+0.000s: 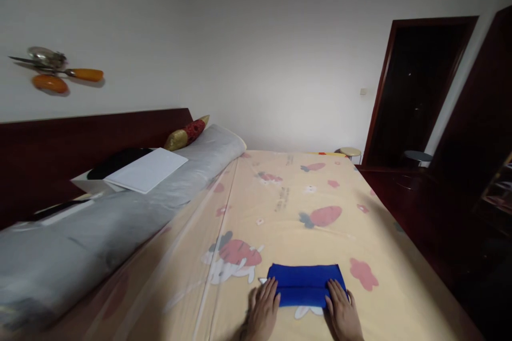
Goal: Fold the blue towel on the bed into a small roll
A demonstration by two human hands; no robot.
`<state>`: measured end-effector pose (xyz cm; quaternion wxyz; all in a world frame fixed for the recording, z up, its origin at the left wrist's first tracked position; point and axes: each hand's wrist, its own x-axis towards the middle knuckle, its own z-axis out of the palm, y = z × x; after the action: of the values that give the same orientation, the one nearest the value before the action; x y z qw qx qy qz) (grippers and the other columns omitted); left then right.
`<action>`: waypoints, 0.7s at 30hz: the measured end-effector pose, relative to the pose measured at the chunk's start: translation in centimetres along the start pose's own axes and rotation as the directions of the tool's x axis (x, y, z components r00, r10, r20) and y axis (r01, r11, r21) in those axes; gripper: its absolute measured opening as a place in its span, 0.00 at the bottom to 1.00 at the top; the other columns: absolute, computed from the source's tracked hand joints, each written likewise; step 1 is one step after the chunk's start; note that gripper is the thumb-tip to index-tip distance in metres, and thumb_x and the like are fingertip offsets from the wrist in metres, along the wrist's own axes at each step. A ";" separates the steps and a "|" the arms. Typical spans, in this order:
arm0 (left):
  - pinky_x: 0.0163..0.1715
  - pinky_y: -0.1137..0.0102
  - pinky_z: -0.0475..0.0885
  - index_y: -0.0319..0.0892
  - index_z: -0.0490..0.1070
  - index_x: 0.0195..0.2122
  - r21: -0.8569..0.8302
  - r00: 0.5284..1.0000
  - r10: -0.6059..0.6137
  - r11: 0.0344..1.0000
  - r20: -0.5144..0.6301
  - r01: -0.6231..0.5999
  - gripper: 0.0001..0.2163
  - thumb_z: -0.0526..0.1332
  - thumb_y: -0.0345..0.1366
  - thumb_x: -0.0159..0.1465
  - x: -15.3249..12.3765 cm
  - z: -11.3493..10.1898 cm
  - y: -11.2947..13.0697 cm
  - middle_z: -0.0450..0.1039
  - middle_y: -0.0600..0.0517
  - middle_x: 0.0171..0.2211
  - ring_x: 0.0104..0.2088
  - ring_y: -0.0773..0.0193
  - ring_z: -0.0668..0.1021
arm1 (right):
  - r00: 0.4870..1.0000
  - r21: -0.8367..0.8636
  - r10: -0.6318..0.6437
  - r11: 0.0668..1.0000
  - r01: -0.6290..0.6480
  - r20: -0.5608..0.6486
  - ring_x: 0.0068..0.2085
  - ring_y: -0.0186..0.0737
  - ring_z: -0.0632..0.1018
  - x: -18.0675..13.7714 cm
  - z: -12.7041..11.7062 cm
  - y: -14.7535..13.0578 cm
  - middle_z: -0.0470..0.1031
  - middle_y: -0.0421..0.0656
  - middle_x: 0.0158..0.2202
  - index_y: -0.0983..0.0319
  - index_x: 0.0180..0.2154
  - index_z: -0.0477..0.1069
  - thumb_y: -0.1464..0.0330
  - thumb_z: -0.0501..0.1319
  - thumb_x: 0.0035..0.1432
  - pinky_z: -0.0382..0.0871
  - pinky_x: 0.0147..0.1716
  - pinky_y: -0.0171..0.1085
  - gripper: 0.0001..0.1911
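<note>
A folded blue cloth [304,277] lies flat on the patterned bed sheet [280,245], close in front of me. A crease or fold edge runs across its middle from left to right. My left hand [264,306] rests on its left edge, fingers stretched out over the fabric. On the opposite side, my right hand [342,306] lies with extended fingers on the right edge. Both palms face down, and neither hand visibly grasps the cloth.
Along the left, a grey covered roll [168,197] carries a white box lid [147,169] and a red-gold cushion [187,133] against the dark headboard [100,130]. Beyond the bed stand a pale stool [350,152] and a dark stool [417,156] near the doorway.
</note>
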<state>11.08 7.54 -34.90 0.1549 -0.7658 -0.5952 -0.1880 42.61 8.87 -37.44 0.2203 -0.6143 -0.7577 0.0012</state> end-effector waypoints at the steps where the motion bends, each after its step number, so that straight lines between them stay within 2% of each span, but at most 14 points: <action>1: 0.57 0.60 0.61 0.51 0.64 0.60 0.006 1.000 -0.016 1.000 0.013 0.016 0.19 0.50 0.38 0.68 -0.1 0.3 0.2 0.71 0.53 0.57 0.56 0.61 0.72 | 1.000 -0.019 0.022 1.000 -0.022 -0.020 0.61 0.49 0.67 -0.1 0.4 -0.3 0.66 0.44 0.61 0.56 0.59 0.65 0.57 0.48 0.65 0.61 0.58 0.54 0.24; 3: 0.58 0.53 0.60 0.50 0.67 0.58 0.026 0.998 -0.051 0.998 0.036 0.050 0.20 0.49 0.33 0.66 0.2 0.7 1.1 0.73 0.50 0.56 0.56 0.57 0.73 | 0.999 -0.043 0.031 0.999 -0.032 -0.029 0.61 0.51 0.67 0.0 1.1 -1.1 0.66 0.45 0.61 0.56 0.57 0.67 0.58 0.50 0.63 0.59 0.58 0.55 0.23; 5: 0.57 0.50 0.60 0.48 0.69 0.56 0.025 0.998 -0.043 0.999 0.055 0.042 0.23 0.49 0.27 0.63 0.8 1.1 2.8 0.73 0.49 0.55 0.56 0.55 0.72 | 1.000 -0.029 -0.011 1.000 0.011 0.016 0.61 0.52 0.67 0.2 1.3 -2.3 0.67 0.45 0.60 0.56 0.57 0.68 0.58 0.54 0.60 0.59 0.59 0.54 0.24; 8: 0.56 0.59 0.65 0.46 0.65 0.60 -0.069 0.993 0.101 0.993 0.058 -0.097 0.26 0.50 0.25 0.60 2.2 1.6 6.2 0.71 0.52 0.58 0.57 0.60 0.72 | 0.982 0.086 -0.143 0.987 0.133 0.126 0.61 0.47 0.67 1.0 0.7 -4.4 0.66 0.44 0.61 0.56 0.59 0.65 0.58 0.53 0.62 0.59 0.60 0.48 0.25; 11: 0.54 0.65 0.68 0.47 0.60 0.62 -0.145 0.982 0.183 0.974 0.041 -0.175 0.23 0.50 0.31 0.66 3.2 1.9 8.4 0.68 0.54 0.59 0.58 0.64 0.71 | 0.956 0.184 -0.222 0.965 0.187 0.194 0.63 0.43 0.64 1.7 -0.6 -5.2 0.64 0.41 0.62 0.55 0.61 0.60 0.58 0.44 0.67 0.57 0.62 0.48 0.25; 13: 0.53 0.64 0.69 0.48 0.61 0.62 -0.137 0.988 0.150 0.980 0.045 -0.142 0.21 0.49 0.37 0.69 3.3 1.8 8.1 0.69 0.53 0.59 0.57 0.63 0.72 | 0.961 0.166 -0.170 0.977 0.135 0.218 0.63 0.43 0.64 1.9 -1.3 -4.2 0.64 0.41 0.62 0.55 0.61 0.60 0.55 0.41 0.68 0.56 0.63 0.50 0.27; 15: 0.53 0.63 0.69 0.48 0.61 0.62 -0.100 0.993 0.105 0.990 0.047 -0.100 0.20 0.49 0.40 0.69 2.9 1.4 6.6 0.69 0.52 0.59 0.57 0.61 0.72 | 0.974 0.099 -0.059 0.994 0.038 0.221 0.64 0.46 0.63 1.8 -1.6 -2.4 0.63 0.43 0.63 0.57 0.61 0.62 0.52 0.41 0.67 0.56 0.63 0.53 0.29; 18: 0.54 0.63 0.67 0.49 0.58 0.64 -0.044 0.997 0.072 0.997 0.043 -0.070 0.21 0.49 0.42 0.70 2.0 0.9 3.7 0.66 0.53 0.61 0.59 0.61 0.70 | 0.980 0.016 0.063 0.998 -0.068 0.190 0.65 0.49 0.61 1.2 -1.1 0.3 0.58 0.45 0.65 0.60 0.62 0.60 0.49 0.43 0.65 0.56 0.62 0.55 0.32; 21: 0.55 0.62 0.65 0.50 0.56 0.64 -0.042 0.996 0.055 0.998 0.070 -0.052 0.22 0.49 0.43 0.70 1.5 0.7 2.4 0.64 0.54 0.62 0.60 0.62 0.68 | 0.978 -0.014 0.127 0.992 -0.126 0.166 0.66 0.49 0.59 0.7 -0.3 1.0 0.55 0.45 0.66 0.62 0.63 0.58 0.49 0.42 0.65 0.57 0.62 0.55 0.34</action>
<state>13.76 8.54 -34.89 0.1232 -0.7906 -0.5756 -0.1686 43.58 9.65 -37.20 0.1546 -0.6593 -0.7329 0.0655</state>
